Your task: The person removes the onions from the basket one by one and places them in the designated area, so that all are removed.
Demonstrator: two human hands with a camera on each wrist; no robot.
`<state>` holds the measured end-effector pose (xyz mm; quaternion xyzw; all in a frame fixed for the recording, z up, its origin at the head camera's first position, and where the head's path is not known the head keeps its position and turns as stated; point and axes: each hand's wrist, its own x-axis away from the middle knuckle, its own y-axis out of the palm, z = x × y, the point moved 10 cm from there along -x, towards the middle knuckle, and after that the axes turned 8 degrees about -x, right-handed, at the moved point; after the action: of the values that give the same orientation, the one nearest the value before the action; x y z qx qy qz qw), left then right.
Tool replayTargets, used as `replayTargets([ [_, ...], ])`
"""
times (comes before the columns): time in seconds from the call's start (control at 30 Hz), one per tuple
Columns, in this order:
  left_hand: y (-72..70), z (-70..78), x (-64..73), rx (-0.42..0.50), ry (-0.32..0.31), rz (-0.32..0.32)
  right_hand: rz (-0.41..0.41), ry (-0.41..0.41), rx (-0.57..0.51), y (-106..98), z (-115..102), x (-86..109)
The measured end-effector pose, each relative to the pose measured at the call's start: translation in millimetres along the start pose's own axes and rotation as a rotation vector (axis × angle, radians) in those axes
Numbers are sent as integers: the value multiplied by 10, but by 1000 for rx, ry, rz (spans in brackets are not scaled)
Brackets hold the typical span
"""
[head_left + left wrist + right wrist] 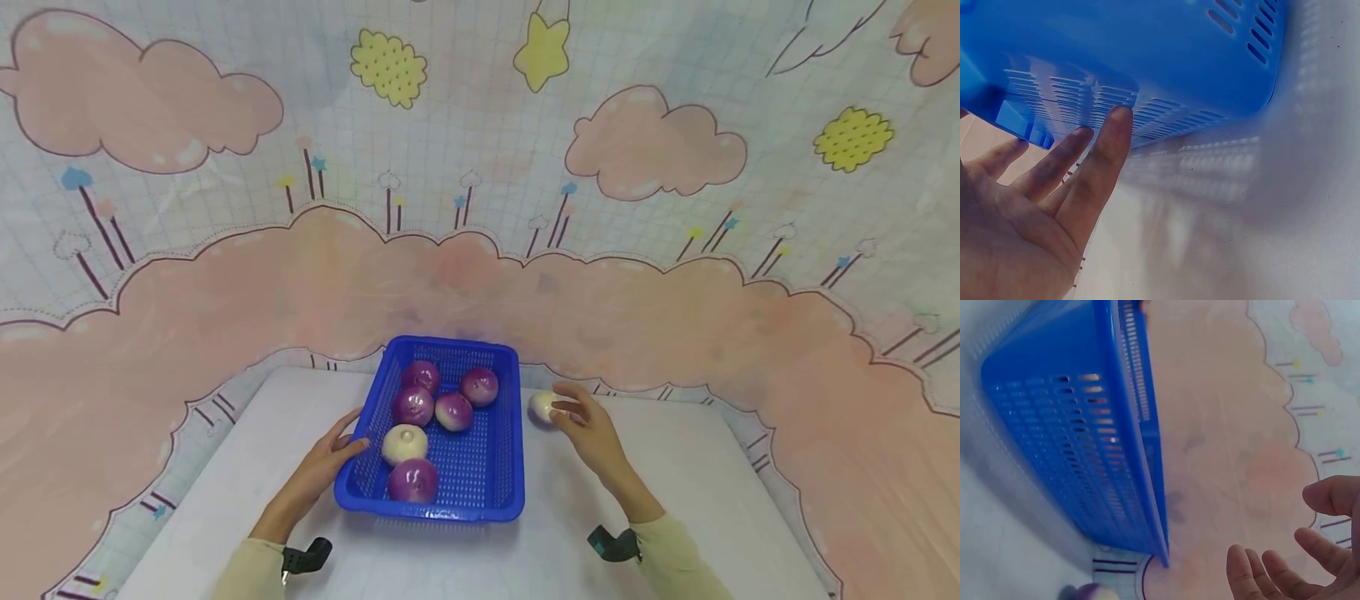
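A blue plastic basket (483,512) with slotted walls holds several round turnips, most purple like the front one (413,481), and one pale side up (405,446). My left hand (324,464) grips the basket's left side, thumb over the rim. In the left wrist view its fingers (1100,162) lie against the slotted outer wall. Right of the basket, another turnip (540,406) sits on the table, pale side showing in the head view. My right hand (596,437) is beside it, partly covering it there; the right wrist view shows the fingers (1238,569) spread, holding nothing.
The basket stands on a white table (652,467), whose far edge meets a printed cloth backdrop (600,317) with clouds and stars. A dark strap-on device (307,556) is worn at the left wrist, another (613,544) at the right.
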<state>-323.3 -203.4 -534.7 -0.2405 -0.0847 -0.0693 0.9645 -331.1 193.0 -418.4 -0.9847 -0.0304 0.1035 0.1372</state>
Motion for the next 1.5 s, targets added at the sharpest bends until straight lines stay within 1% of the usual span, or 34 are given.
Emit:
replayTargets([
  [0.2, 8, -13, 9, 1, 2, 7, -66, -40, -10, 205, -91, 3],
  [0.43, 3, -2, 10, 0, 5, 8, -213, -123, -24, 521, -347, 30],
  [0.6, 5, 2, 14, 11, 6, 7, -265, -139, 19, 680, -509, 27],
  [0.7, 2, 4, 16, 16, 10, 6, -300, -126, 44, 791, -536, 15],
  [0.8, -3, -1, 25, 13, 9, 6, -353, -112, 56, 930, -532, 20],
  [0.9, -1, -15, 30, 6, 1, 3, -404, -101, 55, 1062, -528, 33],
  [1.0, 4, -18, 18, 4, 1, 1, -438, -88, 52, 1162, -521, 26],
  [1.07, 11, -18, 14, 7, 1, -3, -451, -72, 58, 1209, -505, 19],
  [1.3, 5, -9, 12, 16, 3, -7, -516, 31, 67, 1384, -432, -14],
  [1.5, 10, -14, 7, 20, 5, -14, -586, 77, 84, 1575, -341, -25],
])
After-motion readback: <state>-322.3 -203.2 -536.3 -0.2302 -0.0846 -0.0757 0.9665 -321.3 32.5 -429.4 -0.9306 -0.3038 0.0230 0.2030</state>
